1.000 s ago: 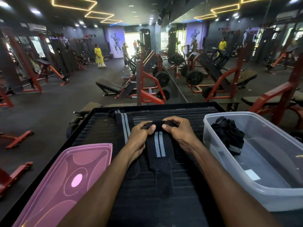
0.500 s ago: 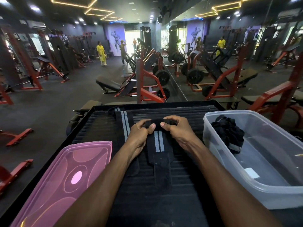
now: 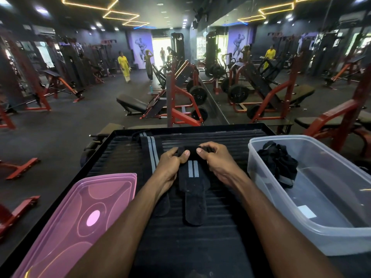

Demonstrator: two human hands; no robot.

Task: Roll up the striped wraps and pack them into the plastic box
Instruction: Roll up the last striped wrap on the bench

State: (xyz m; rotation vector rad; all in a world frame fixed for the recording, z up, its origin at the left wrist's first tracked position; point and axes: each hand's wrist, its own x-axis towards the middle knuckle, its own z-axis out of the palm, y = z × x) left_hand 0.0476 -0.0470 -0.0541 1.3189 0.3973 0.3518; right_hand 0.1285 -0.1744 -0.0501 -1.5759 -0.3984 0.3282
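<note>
Right now both hands sit at the centre of the frame, working the far end of a striped wrap (image 3: 192, 173) that lies lengthwise on the black ribbed platform (image 3: 200, 247): the left hand (image 3: 170, 163) and the right hand (image 3: 216, 161) each curl fingers over a short black roll, thumbs pinching it from the near side. The step, I'd judge, is early — most of the wrap is unrolled, its tail reaching toward the lower centre. To do it well, the roll wants even pressure from both thumbs so it comes down straight along the two grey stripes and stays tight; if one side leads, it will likely cone and slacken. A second wrap (image 3: 149, 149) lies flat just to the left, partly under the left wrist, and could be dragged along. For room, the clear plastic box (image 3: 301, 223) stands at the right of the frame, open, with a dark bundle (image 3: 278, 163) in its far end and bare floor nearer the camera — an easy short carry. The pink lid (image 3: 70, 227) rests at lower left, overhanging the platform's raised edge; an elbow swinging that way might knock it off.
</note>
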